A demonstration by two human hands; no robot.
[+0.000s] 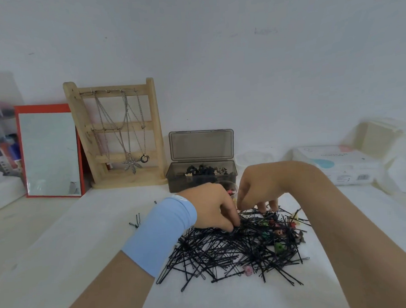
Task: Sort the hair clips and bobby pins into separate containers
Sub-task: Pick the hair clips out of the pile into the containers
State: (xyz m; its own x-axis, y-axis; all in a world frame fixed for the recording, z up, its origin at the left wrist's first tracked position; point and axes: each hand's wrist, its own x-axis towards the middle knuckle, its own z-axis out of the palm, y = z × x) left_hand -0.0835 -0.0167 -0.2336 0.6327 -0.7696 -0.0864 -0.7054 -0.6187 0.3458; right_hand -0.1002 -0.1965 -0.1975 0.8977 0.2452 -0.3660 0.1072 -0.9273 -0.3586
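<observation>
Bobby pins point(225, 249): black, heaped with small coloured hair clips point(279, 246) on the desk point(85, 254), beneath and nearer than both hands. Left hand point(212, 207), right hand point(257, 186): fingers curled into the heap's far edge, grip indeterminate. Dark lidded box point(201, 177): open, just beyond the hands.

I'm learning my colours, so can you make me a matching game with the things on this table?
Things:
1. mirror frame
2. wristband
3. bobby pins
4. jewellery stand

Colours:
A. black
B. red
C. pale wood
D. light blue

Pairs: 1-B, 2-D, 3-A, 4-C
</observation>
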